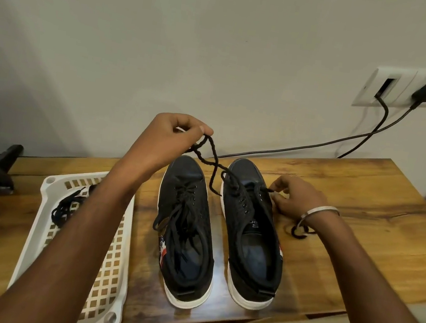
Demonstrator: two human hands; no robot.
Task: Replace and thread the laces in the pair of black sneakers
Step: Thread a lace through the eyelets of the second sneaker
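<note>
Insole print (253, 224) too small to read, left forearm (80, 224) hiding part of basket (106, 297)

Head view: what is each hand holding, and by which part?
Both hold the same black lace. Left hand pinches one free stretch, raised above the sneakers; right hand pinches the other end at the right sneaker's front eyelets.

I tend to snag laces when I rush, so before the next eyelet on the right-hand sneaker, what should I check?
1. Left hand pinching the lace raised: ok.
2. Right hand gripping the other end at the eyelets: ok.
3. Right sneaker flat on table: ok.
4. Lace free of twists: not ok, strands cross.
5. Next eyelets empty: ok.
6. Both ends equal: cannot tell.
</note>
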